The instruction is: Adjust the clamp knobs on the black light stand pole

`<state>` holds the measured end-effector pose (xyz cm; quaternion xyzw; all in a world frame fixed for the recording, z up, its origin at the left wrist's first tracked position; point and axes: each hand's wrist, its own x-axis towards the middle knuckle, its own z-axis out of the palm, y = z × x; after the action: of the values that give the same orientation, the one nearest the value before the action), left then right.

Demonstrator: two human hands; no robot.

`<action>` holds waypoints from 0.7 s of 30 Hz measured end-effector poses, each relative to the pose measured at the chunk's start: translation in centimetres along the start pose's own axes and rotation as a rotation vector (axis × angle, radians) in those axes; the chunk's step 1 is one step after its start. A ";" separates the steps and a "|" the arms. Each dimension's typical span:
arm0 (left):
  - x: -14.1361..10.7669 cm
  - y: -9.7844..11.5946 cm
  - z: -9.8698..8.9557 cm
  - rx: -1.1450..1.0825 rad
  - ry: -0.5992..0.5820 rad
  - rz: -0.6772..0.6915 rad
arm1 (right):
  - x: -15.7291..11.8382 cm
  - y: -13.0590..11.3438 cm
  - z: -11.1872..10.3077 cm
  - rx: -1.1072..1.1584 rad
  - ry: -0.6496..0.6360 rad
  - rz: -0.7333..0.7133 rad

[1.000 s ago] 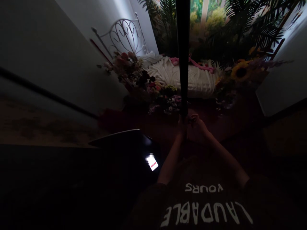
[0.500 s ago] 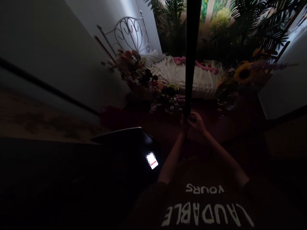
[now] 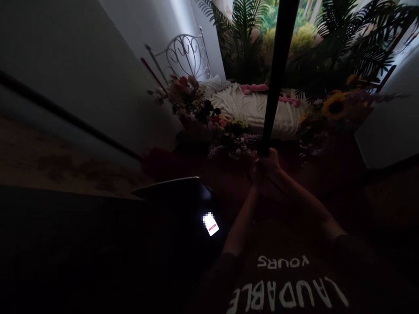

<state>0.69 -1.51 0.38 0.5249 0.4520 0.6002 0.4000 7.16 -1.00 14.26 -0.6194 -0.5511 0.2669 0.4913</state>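
Note:
A long dark pole [image 3: 277,78] rises from my hands to the top of the picture, leaning a little to the right. My left hand [image 3: 257,168] is closed round its lower end. Right beside it, my right hand [image 3: 272,160] is closed on the same part, its wrist bent toward the pole. Dim light blurs the fingers of both hands, and the pole's end between them is hard to make out.
Beyond the pole stands a bed with a cream cover [image 3: 238,102], a white metal headboard [image 3: 188,54] and flowers [image 3: 193,93] around it. Palm leaves [image 3: 248,35] and a sunflower [image 3: 335,104] are at the right and back. A lit screen [image 3: 212,226] glows at lower left.
The pole's upper part has swung to the right in the picture. My right hand has shifted from fingers pinched at the pole to a fuller hold. The view has moved slightly.

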 end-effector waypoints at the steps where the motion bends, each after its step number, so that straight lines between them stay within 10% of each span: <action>1: -0.2 0.2 -0.1 0.013 -0.007 0.017 | 0.3 -0.9 -0.2 0.046 0.006 -0.019; 10: -0.6 1.0 -0.2 0.114 0.000 0.059 | 2.5 -7.2 -1.4 0.205 0.042 -0.166; 21: -0.6 0.1 -0.3 0.086 0.002 0.007 | -2.1 -1.9 -4.3 0.192 -0.150 -0.147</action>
<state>0.48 -2.14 0.32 0.5425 0.4759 0.5823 0.3743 9.57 -4.47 17.17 -0.5058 -0.6022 0.3269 0.5240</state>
